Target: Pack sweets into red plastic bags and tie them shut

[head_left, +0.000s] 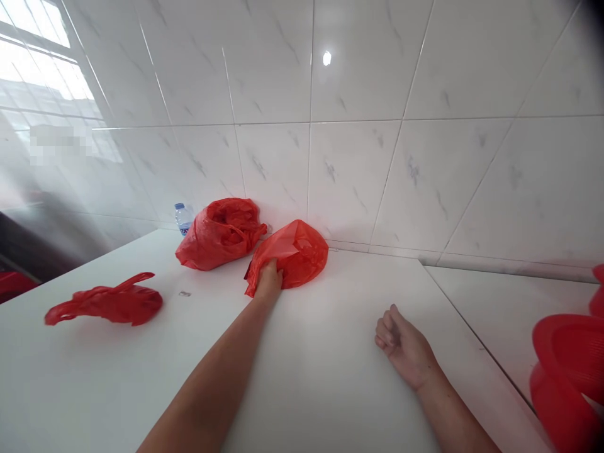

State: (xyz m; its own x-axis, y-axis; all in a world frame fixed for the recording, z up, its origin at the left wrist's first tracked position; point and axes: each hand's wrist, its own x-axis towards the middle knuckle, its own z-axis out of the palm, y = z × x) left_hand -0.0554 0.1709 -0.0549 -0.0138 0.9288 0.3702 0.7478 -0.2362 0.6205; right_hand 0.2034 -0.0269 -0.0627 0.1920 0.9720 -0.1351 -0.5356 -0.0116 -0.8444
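My left hand (268,280) reaches far forward and grips the near edge of a puffed red plastic bag (295,251) lying on the white counter (302,371) close to the tiled wall. My right hand (401,343) rests on the counter nearer to me, fingers curled loosely inward, with nothing visible in it. A second, fuller red bag (219,233) sits just left of the gripped one. A third red bag (108,305) lies flattened at the left of the counter.
A small clear water bottle (182,218) stands behind the fuller bag against the wall. Red plastic basins (566,371) are stacked at the right edge. A seam (472,327) divides the counter on the right. A window is at the upper left.
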